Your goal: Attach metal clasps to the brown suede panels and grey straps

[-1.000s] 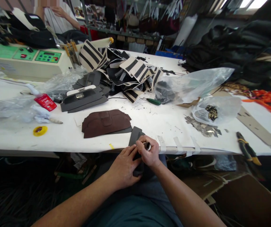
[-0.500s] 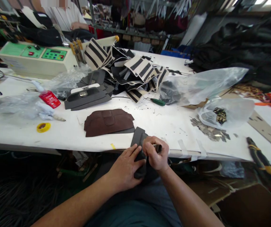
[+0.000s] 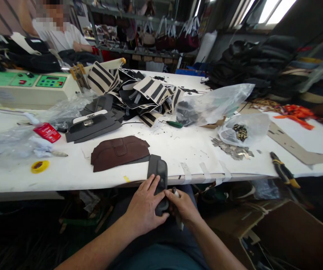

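Grey leather-look bag panel (image 3: 153,163), pressed flat under L hand (image 3: 142,205), fingers spread; R hand (image 3: 186,206) closed around a pen-like tool (image 3: 180,222), thumb and index at panel's R edge. Cf. preceding view: R hand has dropped from the panel's upper part to its side, tool now slanting down; upper flap (image 3: 163,167) thus uncovered, work apparently centred on the edge. Panel elongate, smooth, w/ rounded, raised flap; far end on white worktable (image 3: 77,169), near end past table edge, above lap. Just L of far end: brown bag panel (image 3: 107,157) w/ tab.
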The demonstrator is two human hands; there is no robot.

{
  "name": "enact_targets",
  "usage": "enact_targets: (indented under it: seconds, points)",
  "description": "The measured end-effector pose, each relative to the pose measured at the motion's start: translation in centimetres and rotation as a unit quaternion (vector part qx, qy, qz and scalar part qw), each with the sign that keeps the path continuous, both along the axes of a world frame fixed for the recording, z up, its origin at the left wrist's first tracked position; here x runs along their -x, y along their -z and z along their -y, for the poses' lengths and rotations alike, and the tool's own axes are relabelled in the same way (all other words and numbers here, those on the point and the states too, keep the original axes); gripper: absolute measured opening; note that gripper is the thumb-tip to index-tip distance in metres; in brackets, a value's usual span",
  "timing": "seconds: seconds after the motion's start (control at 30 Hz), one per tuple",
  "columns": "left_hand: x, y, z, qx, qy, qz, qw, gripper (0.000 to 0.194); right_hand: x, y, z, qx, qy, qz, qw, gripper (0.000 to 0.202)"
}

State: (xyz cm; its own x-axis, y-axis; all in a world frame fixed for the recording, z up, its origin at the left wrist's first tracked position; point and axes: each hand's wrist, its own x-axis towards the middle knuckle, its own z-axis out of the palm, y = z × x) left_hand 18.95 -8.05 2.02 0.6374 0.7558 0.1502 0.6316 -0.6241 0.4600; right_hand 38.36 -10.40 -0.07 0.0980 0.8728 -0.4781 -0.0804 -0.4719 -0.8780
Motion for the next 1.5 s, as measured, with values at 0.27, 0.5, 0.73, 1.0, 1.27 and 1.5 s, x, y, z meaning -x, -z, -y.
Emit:
enact_targets:
  seconds: [0.27,0.5,0.73,1.0,1.27,1.5]
  points:
    - [0.8,-2.0,1.1,0.007,0.003,0.045,0.999,0.079,-2.3,-2.3,-0.7,-0.018,-0.115,-0.050,0.992,0.035]
    - [1.5,-3.7,-0.3,-0.038,0.014,0.073,0.996,0.059,-5.8,-7.7,-2.6,-0.030,-0.369,0.187,0.910,0.006]
    - [0.4,0.9,-0.9,0.451,-0.087,0.254,0.851,0.025,-5.9,-9.8,-7.0,-0.094,-0.424,0.272,0.859,0.009]
    - [-3.9,4.0,0.6,0.509,-0.258,0.417,0.707,0.044,-6.3,-12.7,-7.6,-0.298,0.003,0.260,0.919,0.041]
    - [-6.0,3.8,-0.6,0.527,-0.314,0.459,0.642,0.047,-1.5,-7.8,-8.6,-0.314,0.120,-0.059,0.940,0.023]
    - [-6.3,3.7,-1.3,0.544,-0.289,0.461,0.638,0.049,0.0,-5.2,-12.0,-0.292,0.175,-0.172,0.924,0.044]
